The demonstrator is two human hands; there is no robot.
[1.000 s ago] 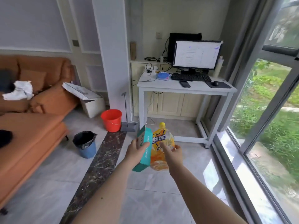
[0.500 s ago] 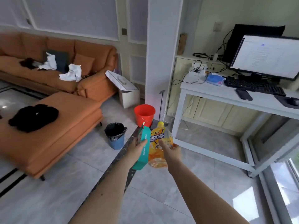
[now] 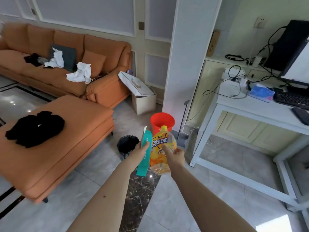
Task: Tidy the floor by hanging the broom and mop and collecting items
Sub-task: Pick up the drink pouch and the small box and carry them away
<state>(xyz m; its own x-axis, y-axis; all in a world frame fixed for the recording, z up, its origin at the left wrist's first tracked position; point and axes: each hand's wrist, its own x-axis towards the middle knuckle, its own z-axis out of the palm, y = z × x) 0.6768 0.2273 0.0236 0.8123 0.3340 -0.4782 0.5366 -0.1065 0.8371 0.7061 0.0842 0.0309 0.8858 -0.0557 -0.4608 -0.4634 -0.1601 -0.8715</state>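
My left hand (image 3: 139, 152) grips a teal carton box (image 3: 144, 154), held upright in front of me. Beside it my right hand (image 3: 174, 154) holds a yellow iced-tea bottle (image 3: 161, 148) with a yellow cap, touching the box. Both are raised above the floor, just over a small bin with a black liner (image 3: 126, 144). Behind them stands a red bucket (image 3: 162, 122). A long-handled cleaning tool (image 3: 184, 119) leans upright at the white pillar, its head on the floor.
An orange sofa (image 3: 103, 67) and ottoman (image 3: 55, 148) with black and white clothes fill the left. An open cardboard box (image 3: 144, 101) sits by the sofa arm. A white desk (image 3: 257, 111) with keyboard, cables and monitor stands on the right.
The view has swung left and moved closer to the bin and bucket. Both hands keep hold of the box and bottle, which now hang over the bin.
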